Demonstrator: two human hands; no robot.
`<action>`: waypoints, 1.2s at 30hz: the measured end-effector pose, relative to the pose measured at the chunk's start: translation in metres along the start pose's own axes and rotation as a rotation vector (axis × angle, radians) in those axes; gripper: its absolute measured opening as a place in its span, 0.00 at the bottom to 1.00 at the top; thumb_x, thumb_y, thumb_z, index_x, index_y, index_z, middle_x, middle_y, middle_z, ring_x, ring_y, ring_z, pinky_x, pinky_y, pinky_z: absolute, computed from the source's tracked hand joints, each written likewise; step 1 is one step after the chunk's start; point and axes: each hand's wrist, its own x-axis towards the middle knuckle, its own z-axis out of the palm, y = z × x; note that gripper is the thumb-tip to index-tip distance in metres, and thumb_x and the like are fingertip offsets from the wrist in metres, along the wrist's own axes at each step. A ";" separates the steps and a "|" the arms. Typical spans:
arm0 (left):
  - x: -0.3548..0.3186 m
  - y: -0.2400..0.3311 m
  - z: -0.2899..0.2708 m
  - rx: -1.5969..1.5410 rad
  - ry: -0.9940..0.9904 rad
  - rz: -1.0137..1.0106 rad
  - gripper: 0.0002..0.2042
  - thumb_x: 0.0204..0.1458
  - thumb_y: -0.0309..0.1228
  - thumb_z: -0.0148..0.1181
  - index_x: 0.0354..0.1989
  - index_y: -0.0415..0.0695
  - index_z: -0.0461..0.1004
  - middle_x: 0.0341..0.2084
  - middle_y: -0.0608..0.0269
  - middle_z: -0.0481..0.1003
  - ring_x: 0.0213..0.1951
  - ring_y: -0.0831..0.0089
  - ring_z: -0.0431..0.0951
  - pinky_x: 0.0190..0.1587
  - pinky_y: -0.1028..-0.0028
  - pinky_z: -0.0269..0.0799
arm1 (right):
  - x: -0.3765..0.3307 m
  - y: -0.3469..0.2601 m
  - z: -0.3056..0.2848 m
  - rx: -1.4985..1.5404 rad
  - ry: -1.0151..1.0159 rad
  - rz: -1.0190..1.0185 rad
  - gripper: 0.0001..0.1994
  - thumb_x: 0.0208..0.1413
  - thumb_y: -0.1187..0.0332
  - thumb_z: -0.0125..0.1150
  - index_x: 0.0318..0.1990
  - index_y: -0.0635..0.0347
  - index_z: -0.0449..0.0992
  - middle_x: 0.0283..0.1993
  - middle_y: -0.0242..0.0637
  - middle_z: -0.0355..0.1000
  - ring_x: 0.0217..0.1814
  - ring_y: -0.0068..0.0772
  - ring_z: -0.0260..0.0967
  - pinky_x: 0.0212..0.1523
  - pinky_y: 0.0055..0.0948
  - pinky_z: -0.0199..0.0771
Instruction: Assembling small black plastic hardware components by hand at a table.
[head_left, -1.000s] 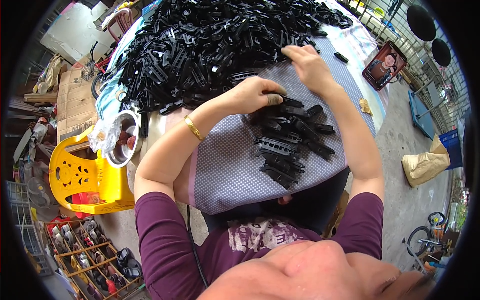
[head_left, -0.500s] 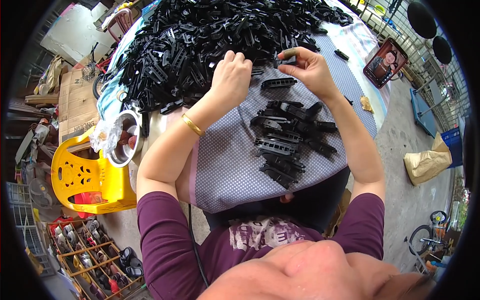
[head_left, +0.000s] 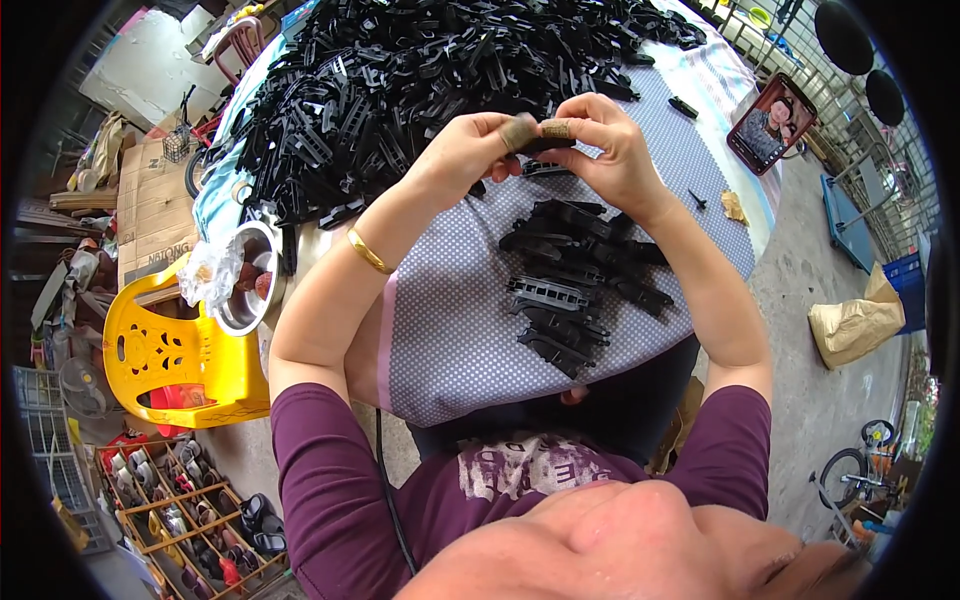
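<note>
Both hands have come up off the desk since a moment ago; my left hand and right hand now meet above the cloth, each grip narrow, pinching one small black plastic part between the fingertips; so I judge a piece is being fitted or checked; the sorted pile of black parts lies just below, the big heap beyond.

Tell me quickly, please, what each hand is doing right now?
Left hand: closed, pinching one end of a small black plastic part.
Right hand: closed, pinching the other end of the same part.
</note>
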 end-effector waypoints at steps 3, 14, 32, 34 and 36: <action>-0.005 -0.001 0.006 0.237 -0.013 0.237 0.15 0.52 0.35 0.60 0.43 0.37 0.74 0.24 0.67 0.74 0.24 0.85 0.71 0.24 0.87 0.65 | -0.001 0.002 -0.001 -0.082 0.001 -0.039 0.13 0.38 0.76 0.68 0.36 0.59 0.80 0.37 0.32 0.69 0.41 0.30 0.66 0.41 0.26 0.72; -0.014 0.008 0.018 0.844 0.177 0.568 0.14 0.46 0.22 0.61 0.43 0.35 0.73 0.32 0.57 0.78 0.31 0.78 0.75 0.37 0.78 0.72 | 0.002 0.002 -0.018 0.201 -0.225 0.321 0.19 0.44 0.67 0.67 0.44 0.64 0.74 0.34 0.34 0.74 0.35 0.23 0.71 0.39 0.22 0.71; -0.004 -0.019 0.028 0.756 -0.435 0.507 0.17 0.48 0.27 0.56 0.48 0.39 0.68 0.38 0.51 0.75 0.42 0.61 0.76 0.47 0.69 0.69 | 0.032 0.207 -0.033 -0.721 0.054 0.456 0.24 0.54 0.55 0.52 0.55 0.58 0.66 0.56 0.55 0.61 0.58 0.55 0.59 0.59 0.41 0.59; -0.004 -0.021 0.028 0.721 -0.504 0.495 0.17 0.50 0.30 0.55 0.48 0.39 0.67 0.39 0.50 0.74 0.43 0.60 0.75 0.48 0.68 0.68 | 0.036 0.229 -0.040 -0.733 0.016 0.599 0.31 0.53 0.46 0.50 0.59 0.56 0.62 0.56 0.62 0.60 0.61 0.58 0.55 0.61 0.42 0.56; -0.007 -0.024 0.031 0.686 -0.558 0.481 0.18 0.51 0.33 0.54 0.49 0.39 0.67 0.40 0.49 0.74 0.44 0.59 0.74 0.49 0.68 0.67 | 0.043 0.233 -0.041 -0.721 -0.048 0.753 0.41 0.49 0.33 0.45 0.63 0.54 0.57 0.59 0.66 0.56 0.65 0.60 0.49 0.63 0.43 0.51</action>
